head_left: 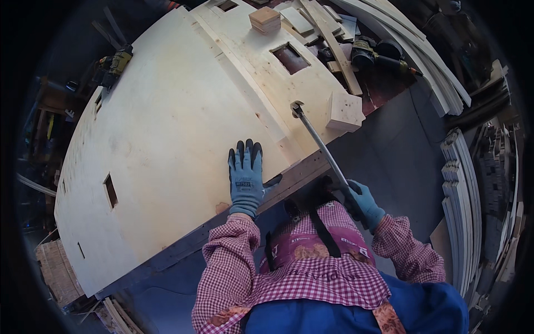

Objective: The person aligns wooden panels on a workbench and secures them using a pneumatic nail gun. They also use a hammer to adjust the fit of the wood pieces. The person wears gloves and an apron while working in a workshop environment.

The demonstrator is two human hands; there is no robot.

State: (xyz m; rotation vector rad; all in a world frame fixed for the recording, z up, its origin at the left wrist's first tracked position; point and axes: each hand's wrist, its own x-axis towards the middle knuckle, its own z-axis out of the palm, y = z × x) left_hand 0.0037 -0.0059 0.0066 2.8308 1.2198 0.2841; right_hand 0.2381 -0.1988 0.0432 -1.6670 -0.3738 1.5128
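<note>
My left hand, in a blue glove with black fingertips, lies flat with fingers stretched on a large pale plywood panel, close to its near edge. A hammer with a long metal shaft is gripped near its lower end by my gloved right hand, off the panel's edge. Its head is over the panel's right part, beside a pale wooden block; whether it touches the wood I cannot tell. Between hammer head and left hand, a long wooden strip runs across the panel.
Rectangular holes pierce the panel, one near a stacked wooden block. A yellow-black power tool sits at the far left edge. Another power tool lies among wood offcuts. Long pale boards are stacked at right.
</note>
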